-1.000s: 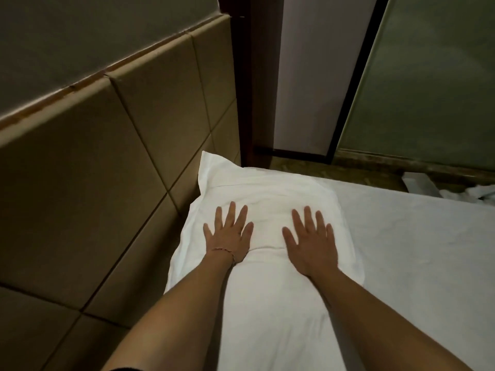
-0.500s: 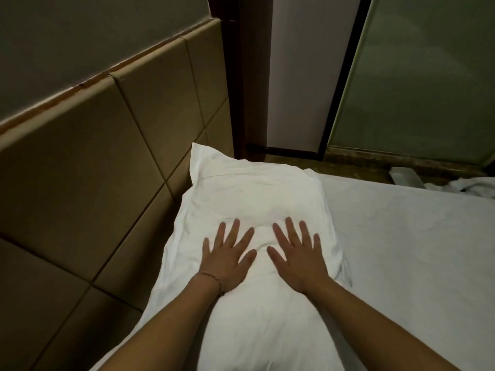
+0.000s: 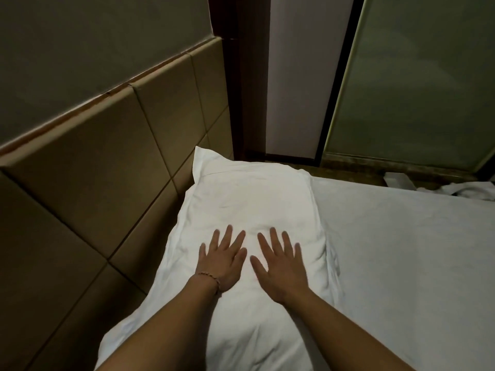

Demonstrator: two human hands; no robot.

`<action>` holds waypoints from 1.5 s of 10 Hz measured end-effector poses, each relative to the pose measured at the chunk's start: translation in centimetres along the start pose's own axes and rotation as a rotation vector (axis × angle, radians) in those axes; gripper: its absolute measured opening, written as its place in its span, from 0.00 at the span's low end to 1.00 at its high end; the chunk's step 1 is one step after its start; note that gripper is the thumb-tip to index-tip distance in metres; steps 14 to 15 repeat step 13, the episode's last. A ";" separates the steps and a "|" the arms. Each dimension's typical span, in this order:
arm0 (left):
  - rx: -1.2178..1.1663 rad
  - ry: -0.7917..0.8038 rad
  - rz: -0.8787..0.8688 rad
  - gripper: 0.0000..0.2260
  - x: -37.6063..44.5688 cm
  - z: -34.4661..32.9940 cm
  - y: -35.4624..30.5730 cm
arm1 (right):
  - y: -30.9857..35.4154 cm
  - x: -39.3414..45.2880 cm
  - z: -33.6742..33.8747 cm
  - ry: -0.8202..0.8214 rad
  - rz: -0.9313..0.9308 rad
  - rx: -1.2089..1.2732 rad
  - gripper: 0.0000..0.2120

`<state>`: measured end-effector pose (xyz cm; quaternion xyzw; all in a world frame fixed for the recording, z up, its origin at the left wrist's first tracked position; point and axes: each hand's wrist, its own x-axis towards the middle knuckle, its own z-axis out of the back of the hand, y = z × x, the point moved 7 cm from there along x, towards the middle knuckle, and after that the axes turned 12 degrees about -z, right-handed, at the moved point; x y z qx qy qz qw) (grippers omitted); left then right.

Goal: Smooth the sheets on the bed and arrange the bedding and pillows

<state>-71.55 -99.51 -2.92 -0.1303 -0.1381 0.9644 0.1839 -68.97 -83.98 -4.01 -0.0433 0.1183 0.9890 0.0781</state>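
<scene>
Qty 1 plump white fabric pillow [image 3: 251, 210] lies against the tan padded panel headboard [image 3: 112, 167] on the white bed sheet [image 3: 401, 250]. Left hand [image 3: 223, 261] and right hand [image 3: 281, 266] (2 total) lie flat on the pillow, fingers spread, side by side. Frosted glass partition [image 3: 417, 81] beyond.

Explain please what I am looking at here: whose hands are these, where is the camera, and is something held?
No machine is here. A person wears one camera on the head, looking forward and down, so you see their own arms. The left hand, with a thin bracelet on its wrist, and the right hand lie flat with spread fingers on a white pillow. Nothing is gripped. The pillow lies on a white sheet, against a padded tan headboard. Crumpled white cloth lies at the far right edge.
</scene>
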 end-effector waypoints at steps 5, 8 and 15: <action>-0.010 -0.161 -0.027 0.29 -5.1 0.7 -2.1 | 1.8 -6.2 1.1 -0.004 0.067 0.093 0.31; 0.050 -0.009 0.160 0.26 -10.7 -3.9 3.3 | -6.7 -9.9 -2.9 -0.002 -0.012 0.013 0.35; -1.099 -0.133 0.224 0.34 -10.1 8.4 -6.5 | -1.6 -7.2 11.7 0.444 0.022 0.397 0.33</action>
